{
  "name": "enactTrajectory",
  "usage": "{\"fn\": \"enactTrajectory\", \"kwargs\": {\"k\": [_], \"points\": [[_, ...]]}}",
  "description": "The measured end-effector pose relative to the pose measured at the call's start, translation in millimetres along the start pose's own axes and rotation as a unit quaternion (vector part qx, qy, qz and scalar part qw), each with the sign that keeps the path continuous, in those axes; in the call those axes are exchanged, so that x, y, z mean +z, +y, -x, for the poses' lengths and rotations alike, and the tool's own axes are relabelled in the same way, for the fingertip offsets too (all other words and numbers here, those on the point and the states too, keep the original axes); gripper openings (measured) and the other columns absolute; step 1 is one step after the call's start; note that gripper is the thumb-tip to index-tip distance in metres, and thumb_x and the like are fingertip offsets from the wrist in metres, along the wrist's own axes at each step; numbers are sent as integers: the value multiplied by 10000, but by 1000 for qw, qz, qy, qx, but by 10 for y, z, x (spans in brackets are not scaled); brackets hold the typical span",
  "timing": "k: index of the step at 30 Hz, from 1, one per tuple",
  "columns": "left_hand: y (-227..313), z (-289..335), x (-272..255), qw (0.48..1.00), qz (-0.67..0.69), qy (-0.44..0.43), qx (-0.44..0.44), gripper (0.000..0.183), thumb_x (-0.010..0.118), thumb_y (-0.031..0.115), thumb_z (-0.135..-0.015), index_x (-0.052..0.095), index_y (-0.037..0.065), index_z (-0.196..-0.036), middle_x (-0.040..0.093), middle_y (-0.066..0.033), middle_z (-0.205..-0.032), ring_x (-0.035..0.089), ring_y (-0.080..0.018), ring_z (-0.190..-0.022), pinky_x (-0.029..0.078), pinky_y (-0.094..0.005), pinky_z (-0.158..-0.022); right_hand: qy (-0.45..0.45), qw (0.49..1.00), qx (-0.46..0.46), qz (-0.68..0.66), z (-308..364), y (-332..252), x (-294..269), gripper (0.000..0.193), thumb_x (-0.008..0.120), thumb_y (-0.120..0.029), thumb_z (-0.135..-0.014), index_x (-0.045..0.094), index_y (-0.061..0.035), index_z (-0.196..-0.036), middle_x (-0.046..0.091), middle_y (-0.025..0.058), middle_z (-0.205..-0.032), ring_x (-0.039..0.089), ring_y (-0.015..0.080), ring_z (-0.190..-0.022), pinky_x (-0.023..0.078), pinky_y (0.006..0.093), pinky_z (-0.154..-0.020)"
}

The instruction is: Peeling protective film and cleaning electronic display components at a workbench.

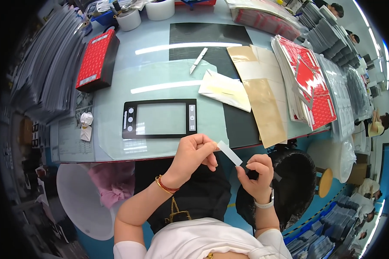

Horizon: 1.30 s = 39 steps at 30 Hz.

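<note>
My left hand [196,154] pinches the upper end of a short white strip [230,154] between thumb and fingers, just off the table's near edge. Close to the strip's lower end is my right hand [256,175], its fingers curled and a gap showing between thumb and forefinger. Its thumb tip comes up to the strip's corner; whether they touch I cannot tell. On the table beyond my left hand lies a flat black-framed panel [160,136] with a clear rectangular window and small cutouts at both ends.
A white-handled cutter [198,61], a folded white-yellow packet [224,91] and brown paper sheets [266,112] lie farther back. A red box [97,60] stands left, beside stacked grey sheets [47,64]. Red-printed packs [304,82] are at right. Below are a white tub [75,207] and black-lined bin [296,185].
</note>
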<state>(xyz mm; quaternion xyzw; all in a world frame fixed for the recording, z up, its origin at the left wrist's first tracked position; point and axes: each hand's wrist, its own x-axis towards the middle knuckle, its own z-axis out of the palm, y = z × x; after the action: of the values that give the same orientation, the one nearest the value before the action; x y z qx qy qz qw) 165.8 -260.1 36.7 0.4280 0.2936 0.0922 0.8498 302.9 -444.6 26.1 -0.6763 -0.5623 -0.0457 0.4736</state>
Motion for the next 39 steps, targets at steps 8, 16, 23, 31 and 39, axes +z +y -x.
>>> {"fn": "enactTrajectory", "kwargs": {"k": [8, 16, 23, 31, 39], "points": [[-50, -48, 102, 1000, -27, 10, 2, 152, 623, 105, -960, 637, -37, -907, 663, -93, -666, 660, -159, -540, 600, -288, -588, 16, 996, -44, 71, -7, 64, -34, 349, 867, 13, -671, 644, -86, -921, 576, 50, -872, 558, 221, -689, 436, 307, -541], [-127, -64, 159, 1000, -8, -2, -1, 162, 625, 119, -968, 640, -30, -905, 675, -107, -675, 671, -170, -551, 573, -268, -544, 0, 997, -33, 69, 12, 78, -106, 307, 820, 55, -709, 643, -70, -927, 568, 67, -865, 537, 222, -700, 413, 314, -586], [-140, -13, 164, 1000, 6, -1, -17, 152, 623, 102, -962, 639, -33, -893, 680, -105, -695, 673, -148, -571, 569, -251, -542, -2, 996, -52, 76, -7, 87, -124, 288, 791, 68, -718, 639, -58, -927, 586, 79, -874, 556, 235, -691, 425, 325, -571], [-210, -48, 214, 999, 11, -24, -23, 161, 597, 126, -976, 626, -22, -919, 670, -105, -674, 667, -181, -545, 603, -300, -597, -15, 997, -30, 72, -66, 87, -240, 238, 773, 59, -740, 625, -32, -902, 607, 96, -846, 577, 235, -657, 449, 311, -561], [-178, -103, 274, 997, 54, -45, 38, 216, 487, 165, -1022, 613, 2, -960, 677, -117, -695, 680, -205, -583, 633, -386, -691, 17, 989, 129, -66, -37, 219, -334, 124, 698, 52, -852, 602, 5, -914, 632, 63, -846, 562, 92, -615, 430, 215, -537]]}}
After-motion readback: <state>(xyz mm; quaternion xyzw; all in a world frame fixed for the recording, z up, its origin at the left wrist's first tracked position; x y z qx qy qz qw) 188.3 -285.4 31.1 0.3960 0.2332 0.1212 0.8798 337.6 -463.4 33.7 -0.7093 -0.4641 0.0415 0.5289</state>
